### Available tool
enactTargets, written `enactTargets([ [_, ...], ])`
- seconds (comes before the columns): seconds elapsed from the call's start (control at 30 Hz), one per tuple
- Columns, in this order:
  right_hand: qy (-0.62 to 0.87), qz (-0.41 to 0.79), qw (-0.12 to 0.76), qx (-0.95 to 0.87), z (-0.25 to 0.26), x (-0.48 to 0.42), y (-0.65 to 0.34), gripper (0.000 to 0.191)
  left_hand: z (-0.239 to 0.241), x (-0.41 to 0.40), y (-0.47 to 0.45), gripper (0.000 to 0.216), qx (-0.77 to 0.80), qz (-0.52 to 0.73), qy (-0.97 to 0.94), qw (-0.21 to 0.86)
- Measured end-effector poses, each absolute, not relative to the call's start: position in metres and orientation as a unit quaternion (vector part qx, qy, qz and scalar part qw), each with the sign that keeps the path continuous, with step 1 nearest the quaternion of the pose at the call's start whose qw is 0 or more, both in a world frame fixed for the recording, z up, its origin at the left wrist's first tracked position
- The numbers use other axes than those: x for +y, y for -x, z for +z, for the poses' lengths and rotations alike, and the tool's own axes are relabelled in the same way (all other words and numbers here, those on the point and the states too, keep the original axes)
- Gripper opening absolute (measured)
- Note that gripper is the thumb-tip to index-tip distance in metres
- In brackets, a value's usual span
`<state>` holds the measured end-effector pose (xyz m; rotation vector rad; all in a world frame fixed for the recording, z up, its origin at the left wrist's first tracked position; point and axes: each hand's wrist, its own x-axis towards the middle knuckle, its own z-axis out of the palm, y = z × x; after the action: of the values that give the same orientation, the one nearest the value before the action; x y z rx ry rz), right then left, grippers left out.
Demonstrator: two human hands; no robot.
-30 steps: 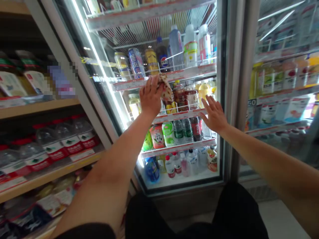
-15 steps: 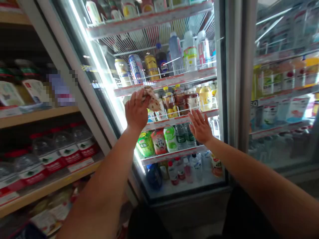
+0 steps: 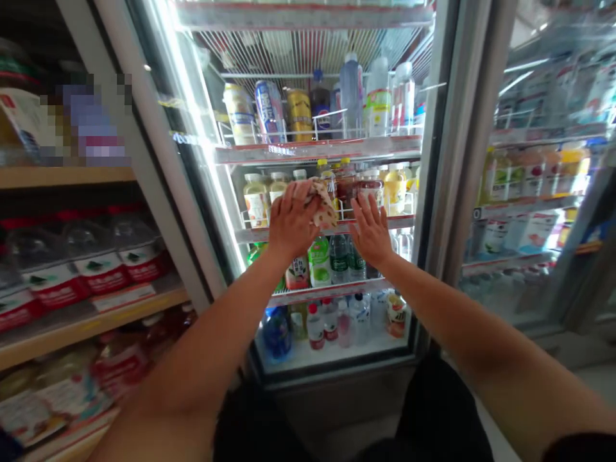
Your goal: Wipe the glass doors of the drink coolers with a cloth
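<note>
My left hand (image 3: 294,219) is closed on a pale cloth with brown spots (image 3: 328,208), in front of the glass door of a lit drinks fridge (image 3: 332,378). The cloth seems to lie against the glass, and part of it is hidden under my fingers. To its right, my right hand (image 3: 370,231) is spread flat toward the same door, palm forward and holding nothing. Behind the glass, around both hands, stand bottles such as a yellow drink bottle (image 3: 395,190) and a green-labelled bottle (image 3: 319,262).
On the left, a wooden shelf (image 3: 91,327) carries red-capped bottles (image 3: 91,250). A metal door frame (image 3: 455,147) divides this fridge from another stocked one (image 3: 524,173) on the right. Inside, cans (image 3: 269,112) and bottles line several wire shelves.
My left hand has moved right and slightly down with the cloth, closer to my right hand. My right hand has shifted slightly left and up. The camera view has also turned.
</note>
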<state>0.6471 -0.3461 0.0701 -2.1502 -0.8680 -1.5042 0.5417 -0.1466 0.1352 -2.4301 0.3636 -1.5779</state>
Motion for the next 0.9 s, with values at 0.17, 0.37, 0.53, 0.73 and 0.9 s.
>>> enactTargets([
  [0.17, 0.765, -0.536, 0.146, -0.325, 0.050, -0.355, -0.654, 0.064, 0.123, -0.123, -0.533, 0.051, 0.110, -0.543, 0.827, 0.098],
  [0.37, 0.772, -0.524, 0.174, -0.316, 0.043, -0.349, -0.659, 0.065, 0.104, -0.081, -0.509, 0.053, 0.004, -0.590, 0.806, 0.049],
  [0.53, 0.768, -0.528, 0.196, -0.304, 0.043, -0.336, -0.649, 0.072, 0.071, -0.078, -0.507, 0.055, -0.042, -0.609, 0.792, 0.031],
  [0.73, 0.754, -0.516, 0.127, -0.386, 0.038, -0.311, -0.632, 0.071, 0.018, -0.111, -0.517, 0.052, 0.002, -0.558, 0.829, 0.043],
  [0.9, 0.760, -0.507, 0.135, -0.382, 0.026, -0.298, -0.630, 0.069, -0.018, -0.125, -0.515, 0.050, -0.028, -0.542, 0.840, 0.004],
])
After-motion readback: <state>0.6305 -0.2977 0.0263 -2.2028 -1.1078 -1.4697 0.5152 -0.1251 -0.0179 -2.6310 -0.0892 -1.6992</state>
